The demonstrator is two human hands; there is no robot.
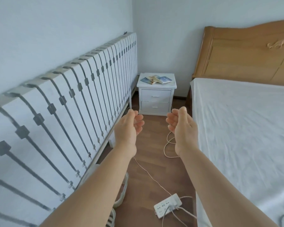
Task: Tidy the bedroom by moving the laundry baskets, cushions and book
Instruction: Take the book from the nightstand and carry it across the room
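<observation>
Blue-covered books (156,79) lie in a loose pile on the far white two-drawer nightstand (156,94), titles too small to read. A white slatted laundry basket (120,194) at near left is mostly hidden behind the forearm. Left hand (129,126) and right hand (181,124) reach forward, fingers relaxed, holding nothing.

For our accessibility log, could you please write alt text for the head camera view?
Two bare hands, the left hand and right hand, reach forward empty and relaxed toward books on a white nightstand. A slatted bed frame leans on the left wall, a bed lies right, and a power strip sits on the floor.
</observation>
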